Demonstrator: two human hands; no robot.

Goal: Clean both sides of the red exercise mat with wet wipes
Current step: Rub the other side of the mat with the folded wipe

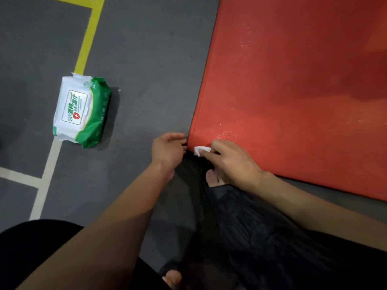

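Wipe [201,151] seemingly under right fingers [211,152]

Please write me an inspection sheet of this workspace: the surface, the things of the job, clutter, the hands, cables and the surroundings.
Surface: grey floor with yellow and pale painted lines.
Job's things: red exercise mat lies flat, with wet-looking specks near its corner; white wet wipe at that corner; wipes pack on the floor, left of the mat, apart from it.
Clutter: nothing seen.
Hands: right hand pinches the wipe against the mat's corner; left hand is at the mat's edge, fingers curled, grip hidden.
Cables: nothing seen.
Surroundings: the person's dark-clothed legs and bare toes below.
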